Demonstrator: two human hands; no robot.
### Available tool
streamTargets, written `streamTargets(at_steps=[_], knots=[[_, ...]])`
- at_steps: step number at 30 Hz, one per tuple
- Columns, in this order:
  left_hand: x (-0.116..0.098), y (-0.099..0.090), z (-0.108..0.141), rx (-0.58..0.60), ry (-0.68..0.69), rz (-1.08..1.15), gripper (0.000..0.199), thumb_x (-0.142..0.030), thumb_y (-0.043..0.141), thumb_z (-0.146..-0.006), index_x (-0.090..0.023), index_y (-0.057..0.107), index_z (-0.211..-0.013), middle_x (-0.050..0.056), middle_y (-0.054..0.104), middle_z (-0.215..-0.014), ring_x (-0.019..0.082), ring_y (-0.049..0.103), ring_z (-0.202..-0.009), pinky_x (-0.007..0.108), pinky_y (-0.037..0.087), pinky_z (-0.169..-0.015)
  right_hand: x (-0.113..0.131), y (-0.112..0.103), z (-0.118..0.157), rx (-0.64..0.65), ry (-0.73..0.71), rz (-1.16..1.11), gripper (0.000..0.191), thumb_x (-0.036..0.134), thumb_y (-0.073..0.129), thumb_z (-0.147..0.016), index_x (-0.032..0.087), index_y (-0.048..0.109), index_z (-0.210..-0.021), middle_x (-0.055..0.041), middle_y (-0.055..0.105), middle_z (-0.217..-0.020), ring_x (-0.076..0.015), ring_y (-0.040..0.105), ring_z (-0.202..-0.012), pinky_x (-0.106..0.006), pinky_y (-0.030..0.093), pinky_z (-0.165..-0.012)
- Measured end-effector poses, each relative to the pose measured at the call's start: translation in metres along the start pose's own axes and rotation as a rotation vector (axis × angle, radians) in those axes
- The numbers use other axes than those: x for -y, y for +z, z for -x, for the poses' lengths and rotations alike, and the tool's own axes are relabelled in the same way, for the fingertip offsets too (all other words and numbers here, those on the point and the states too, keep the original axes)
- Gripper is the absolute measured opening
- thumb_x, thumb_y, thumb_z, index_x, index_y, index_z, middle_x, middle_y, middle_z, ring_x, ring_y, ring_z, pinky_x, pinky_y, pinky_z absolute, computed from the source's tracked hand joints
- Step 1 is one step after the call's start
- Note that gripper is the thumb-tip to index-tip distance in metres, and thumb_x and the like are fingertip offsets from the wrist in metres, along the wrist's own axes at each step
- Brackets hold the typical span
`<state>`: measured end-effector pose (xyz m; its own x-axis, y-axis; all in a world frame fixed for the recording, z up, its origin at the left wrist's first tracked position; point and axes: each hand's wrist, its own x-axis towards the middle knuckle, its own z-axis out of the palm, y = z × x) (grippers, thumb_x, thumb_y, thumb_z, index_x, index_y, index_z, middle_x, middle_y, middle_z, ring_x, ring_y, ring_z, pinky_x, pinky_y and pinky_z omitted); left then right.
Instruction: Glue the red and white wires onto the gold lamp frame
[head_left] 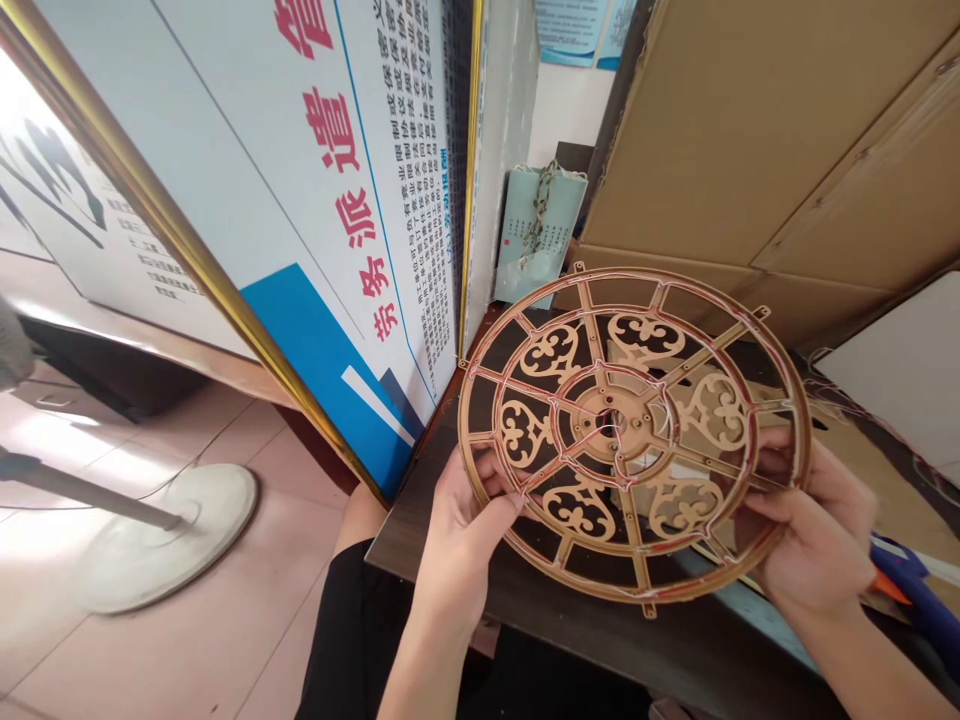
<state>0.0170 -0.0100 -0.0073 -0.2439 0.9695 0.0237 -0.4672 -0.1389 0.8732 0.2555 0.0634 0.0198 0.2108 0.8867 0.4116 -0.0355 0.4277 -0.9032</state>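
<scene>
Both my hands hold up a round, laser-cut wooden wheel frame (611, 400) with a central hub, spokes and ornate scrollwork panels. Thin red and white thread runs along its rims and spokes. My left hand (469, 530) grips the lower left rim, with fingers curled behind it and the thumb on the front. My right hand (814, 520) holds the right rim from below, its fingers partly behind the frame. A dark wooden table top (420, 530) lies beneath the wheel, and a blue and orange glue gun (904, 570) lies beyond my right hand.
Tall signboards with gold frames (300, 200) stand left of the table. Large cardboard panels (750, 130) lean behind the wheel, near a pale teal string-tied booklet (536, 235). A fan's round white base (172, 535) stands on the pink tiled floor.
</scene>
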Motion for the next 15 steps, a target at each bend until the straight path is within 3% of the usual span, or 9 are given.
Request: streamTargets(at_steps=[6, 15], knots=[[0.001, 0.0001, 0.0004, -0.023, -0.018, -0.036, 0.055, -0.036, 0.084, -0.085, -0.022, 0.064, -0.135, 0.009, 0.076, -0.112, 0.026, 0.074, -0.106, 0.036, 0.062, -0.09, 0.0008, -0.0009, 0.0025, -0.008, -0.004, 0.014, 0.027, 0.018, 0.069, -0.051, 0.023, 0.076, -0.076, 0.0002, 0.067, -0.064, -0.0145, 0.055, -0.044, -0.022, 0.041, -0.034], [0.0006, 0.0015, 0.0003, -0.072, -0.024, -0.036, 0.051, -0.035, 0.087, -0.083, -0.021, 0.065, -0.127, 0.008, 0.078, -0.114, 0.023, 0.075, -0.104, 0.032, 0.064, -0.088, 0.0006, 0.001, 0.0044, -0.025, -0.006, 0.038, 0.027, 0.017, 0.07, -0.048, 0.022, 0.076, -0.074, -0.0005, 0.07, -0.067, -0.0168, 0.06, -0.049, -0.023, 0.045, -0.036]])
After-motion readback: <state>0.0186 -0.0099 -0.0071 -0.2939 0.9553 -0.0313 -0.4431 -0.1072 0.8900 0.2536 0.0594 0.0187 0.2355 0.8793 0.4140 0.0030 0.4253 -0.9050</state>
